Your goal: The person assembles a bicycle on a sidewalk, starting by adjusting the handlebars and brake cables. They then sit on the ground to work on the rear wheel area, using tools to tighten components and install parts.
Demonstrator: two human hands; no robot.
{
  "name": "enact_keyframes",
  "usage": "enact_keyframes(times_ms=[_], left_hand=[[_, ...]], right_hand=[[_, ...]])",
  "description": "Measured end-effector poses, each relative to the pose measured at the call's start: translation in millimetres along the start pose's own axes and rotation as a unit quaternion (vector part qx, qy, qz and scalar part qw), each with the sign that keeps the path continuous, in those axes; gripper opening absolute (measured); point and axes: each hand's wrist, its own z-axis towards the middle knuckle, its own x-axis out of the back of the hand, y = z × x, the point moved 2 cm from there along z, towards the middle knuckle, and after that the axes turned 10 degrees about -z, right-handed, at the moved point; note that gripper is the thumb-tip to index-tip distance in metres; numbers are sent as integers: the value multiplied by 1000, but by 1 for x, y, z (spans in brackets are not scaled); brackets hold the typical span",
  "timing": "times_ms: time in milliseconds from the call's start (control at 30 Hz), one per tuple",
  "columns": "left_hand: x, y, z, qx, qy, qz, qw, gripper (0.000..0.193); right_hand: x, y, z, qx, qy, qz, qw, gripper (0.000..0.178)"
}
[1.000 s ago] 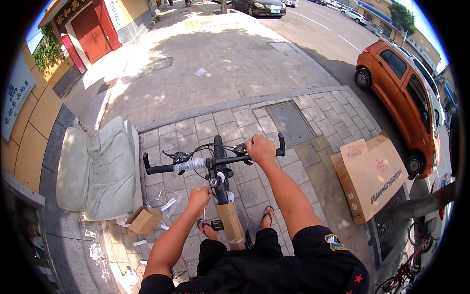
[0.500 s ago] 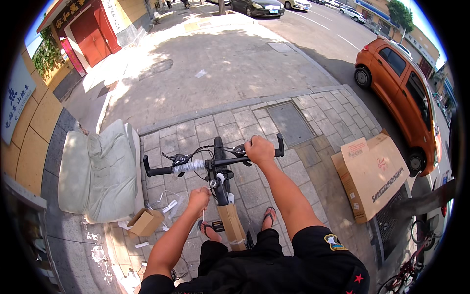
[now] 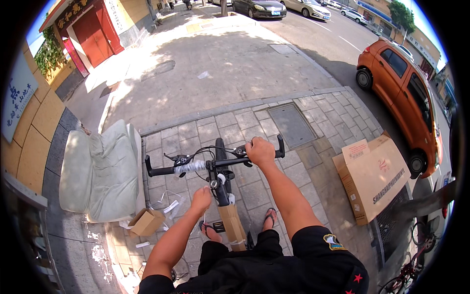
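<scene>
While clasping black, tubular bicycle handlebar (image 3: 231, 160) with right grip (image 3: 261, 151), clutches thin silvery rod (image 3: 204, 214) in left grip (image 3: 201, 199).

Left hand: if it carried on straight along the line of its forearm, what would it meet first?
Most likely the bicycle's handlebar stem, just ahead and to the right of the left hand, though a single view leaves their relative height unclear.
</scene>
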Motion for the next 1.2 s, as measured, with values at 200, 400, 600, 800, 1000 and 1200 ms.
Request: enact_keyframes(times_ms=[200,400,600,800,1000,1200], left_hand=[[-8,36,-5,269,-42,-217,937,29],[-20,36,-8,207,68,-150,964,33],[-25,-2,8,-20,138,-37,990,49],[-20,-9,10,-34,151,-5,988,49],[-26,-7,4,-89,160,13,983,47],[-29,0,-3,-137,172,13,976,45]], right_hand=[[3,0,-3,5,1,-6,1000,32],[3,3,-4,2,-2,-12,1000,32],[1,3,-3,6,12,0,1000,32],[1,-1,-5,-1,4,-3,1000,32],[4,1,-6,-16,-17,-1,1000,34],[-3,5,-6,-14,-17,-8,1000,34]])
